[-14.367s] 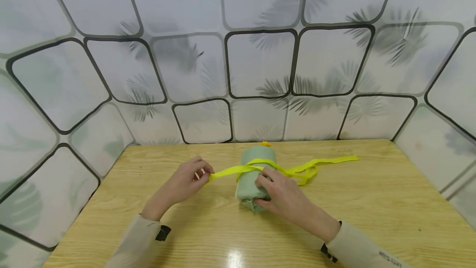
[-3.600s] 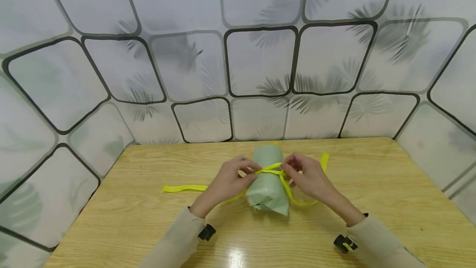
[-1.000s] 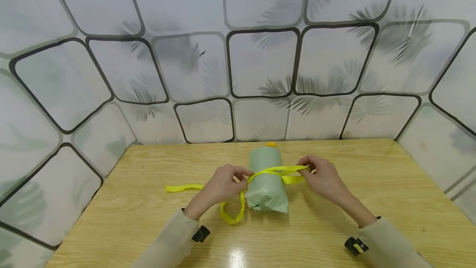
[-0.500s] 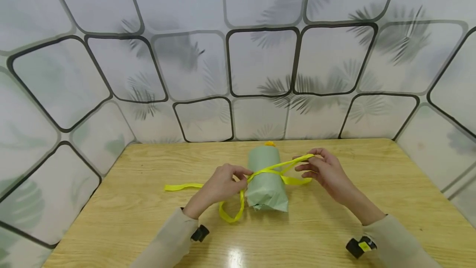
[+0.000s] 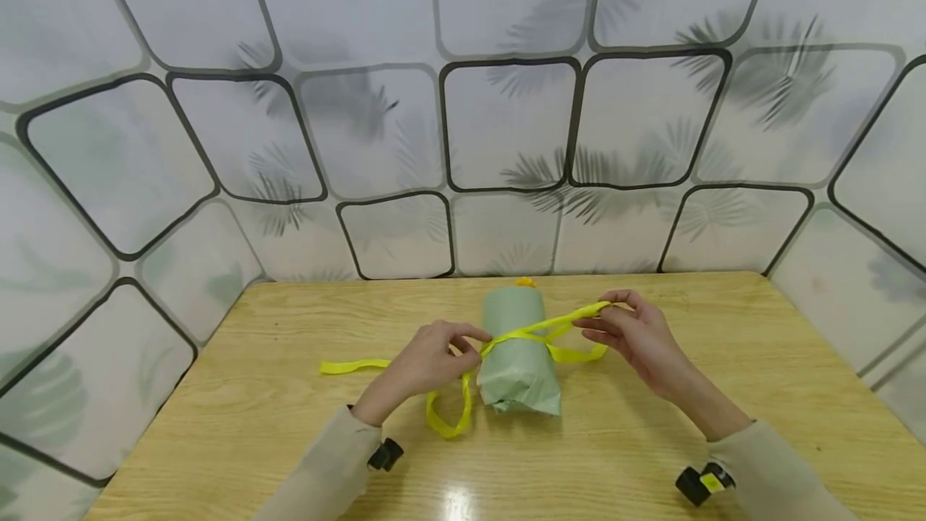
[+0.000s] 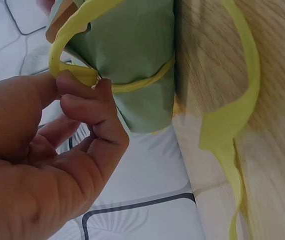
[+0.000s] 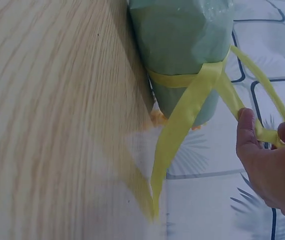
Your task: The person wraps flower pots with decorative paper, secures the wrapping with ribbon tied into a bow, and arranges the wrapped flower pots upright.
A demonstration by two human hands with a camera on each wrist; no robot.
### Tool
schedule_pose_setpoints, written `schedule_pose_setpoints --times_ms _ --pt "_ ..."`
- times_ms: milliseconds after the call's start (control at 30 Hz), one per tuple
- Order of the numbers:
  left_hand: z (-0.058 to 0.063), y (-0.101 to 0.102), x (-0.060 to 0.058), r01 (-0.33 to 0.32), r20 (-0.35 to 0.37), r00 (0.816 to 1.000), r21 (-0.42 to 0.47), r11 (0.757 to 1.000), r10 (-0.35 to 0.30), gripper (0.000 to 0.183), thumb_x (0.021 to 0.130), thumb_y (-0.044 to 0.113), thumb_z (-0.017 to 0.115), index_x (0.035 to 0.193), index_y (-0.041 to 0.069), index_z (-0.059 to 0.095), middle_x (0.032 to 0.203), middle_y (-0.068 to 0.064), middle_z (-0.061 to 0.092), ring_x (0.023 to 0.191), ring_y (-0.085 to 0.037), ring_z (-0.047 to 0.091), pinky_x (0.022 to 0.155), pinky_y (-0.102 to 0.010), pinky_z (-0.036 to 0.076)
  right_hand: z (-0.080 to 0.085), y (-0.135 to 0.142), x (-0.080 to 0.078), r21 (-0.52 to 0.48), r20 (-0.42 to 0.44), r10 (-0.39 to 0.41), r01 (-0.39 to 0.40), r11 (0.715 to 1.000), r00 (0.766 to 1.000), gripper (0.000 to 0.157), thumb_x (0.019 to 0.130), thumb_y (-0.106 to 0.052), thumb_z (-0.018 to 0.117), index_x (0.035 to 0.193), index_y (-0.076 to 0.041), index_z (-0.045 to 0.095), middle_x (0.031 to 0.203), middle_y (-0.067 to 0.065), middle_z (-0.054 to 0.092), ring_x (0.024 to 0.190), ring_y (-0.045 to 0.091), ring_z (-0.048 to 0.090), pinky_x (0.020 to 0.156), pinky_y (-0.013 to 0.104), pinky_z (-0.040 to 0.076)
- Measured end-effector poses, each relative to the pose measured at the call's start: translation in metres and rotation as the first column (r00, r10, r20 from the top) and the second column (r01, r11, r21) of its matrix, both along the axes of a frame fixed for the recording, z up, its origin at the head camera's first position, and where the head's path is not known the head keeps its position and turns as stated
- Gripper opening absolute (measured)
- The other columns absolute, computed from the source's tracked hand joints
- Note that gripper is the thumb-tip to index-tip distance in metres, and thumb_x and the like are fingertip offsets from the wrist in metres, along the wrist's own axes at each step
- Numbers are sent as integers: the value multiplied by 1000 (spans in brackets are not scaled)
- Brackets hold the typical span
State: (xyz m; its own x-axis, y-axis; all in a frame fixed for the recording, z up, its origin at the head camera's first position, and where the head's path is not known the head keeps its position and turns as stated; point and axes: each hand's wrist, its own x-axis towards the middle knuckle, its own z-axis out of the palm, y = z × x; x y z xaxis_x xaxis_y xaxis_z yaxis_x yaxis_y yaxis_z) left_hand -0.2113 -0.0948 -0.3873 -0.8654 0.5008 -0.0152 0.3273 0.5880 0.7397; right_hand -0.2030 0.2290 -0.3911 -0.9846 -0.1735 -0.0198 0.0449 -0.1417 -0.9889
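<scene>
A bundle wrapped in pale green paper (image 5: 515, 380) lies on the wooden table, with a yellow ribbon (image 5: 354, 366) round its middle. At the bundle's left side my left hand (image 5: 432, 358) pinches the ribbon between thumb and index finger, as the left wrist view shows close up. To the right, my right hand (image 5: 644, 344) holds a raised length of ribbon pulled out from the wrap; its other fingers are spread. In the right wrist view another tail of the ribbon (image 7: 182, 117) hangs loose beside the bundle. Below my left hand the ribbon makes a loose loop on the table.
The wooden table (image 5: 275, 441) reaches back to a pale patterned cloth wall (image 5: 506, 127). A small orange thing (image 5: 525, 282) shows at the bundle's far end. Black wrist cameras (image 5: 386, 454) sit at both cuffs.
Earlier the right hand pressed the bundle; then both hands worked close at its middle. Over the last second my right hand rose slightly rightward with the ribbon. My left hand has barely moved.
</scene>
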Motion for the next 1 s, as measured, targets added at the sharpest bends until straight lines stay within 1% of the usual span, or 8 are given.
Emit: schedule_pose_setpoints --times_ms 133,200,300,400,600,833,900,1000 --pt "-1 -4 -2 0 -20 1000 -22 1000 0 27 99 20 66 125 15 72 103 -9 76 79 -11 67 59 -27 52 -2 2 1 85 -61 -22 27 996 998 19 105 -6 54 123 -6 49 110 -7 73 101 5 72 91 27 60" --pt "-2 -5 -4 0 -29 1000 -29 1000 -1 27 99 22 67 124 13 72 103 -8 75 80 -12 67 62 -27 54 -2 4 1 145 -82 -37 48 988 996 24 104 -5 57 127 -2 50 112 -7 72 102 3 71 92 27 60" --pt "-3 -8 -7 5 -47 999 -38 999 -6 24 99 23 67 120 11 73 101 -6 75 81 -11 66 65 -27 55 -2 6 1 244 -99 -65 87 966 993 29 103 -3 58 130 4 53 114 -6 69 102 0 68 93 28 60" --pt "-2 -11 -9 27 -59 998 -43 999 -29 22 100 23 66 118 12 74 99 -3 75 81 -10 64 66 -26 54 -3 9 2 310 -107 -84 113 944 991 31 101 -2 58 132 5 55 115 -5 68 102 -3 67 93 29 60" --pt "-1 -15 -11 53 -69 996 -45 998 -56 20 101 22 65 116 16 76 95 3 73 79 -9 63 67 -25 53 -5 15 3 349 -113 -98 131 928 989 37 100 -3 61 134 8 53 117 -3 68 100 -4 69 90 25 60" --pt "0 -17 -13 94 -111 989 -36 995 -98 18 103 20 63 113 17 78 98 -3 76 78 -7 63 67 -24 53 -6 22 4 465 -180 -120 192 864 976 38 100 -5 62 136 5 57 125 6 66 96 -8 66 86 19 59" --pt "1 -18 -14 107 -128 986 -34 994 -111 18 103 20 63 112 16 78 98 -5 77 78 -6 62 68 -23 52 -6 24 5 473 -189 -126 203 857 974 38 100 -6 63 136 5 58 123 3 65 96 -9 66 85 18 58" --pt "1 -18 -15 123 -145 981 -37 992 -127 18 103 20 62 111 14 78 96 -6 77 79 -5 61 69 -22 50 -5 26 6 464 -187 -131 205 862 974 39 100 -9 64 137 5 58 116 -8 65 96 -9 66 86 17 58"
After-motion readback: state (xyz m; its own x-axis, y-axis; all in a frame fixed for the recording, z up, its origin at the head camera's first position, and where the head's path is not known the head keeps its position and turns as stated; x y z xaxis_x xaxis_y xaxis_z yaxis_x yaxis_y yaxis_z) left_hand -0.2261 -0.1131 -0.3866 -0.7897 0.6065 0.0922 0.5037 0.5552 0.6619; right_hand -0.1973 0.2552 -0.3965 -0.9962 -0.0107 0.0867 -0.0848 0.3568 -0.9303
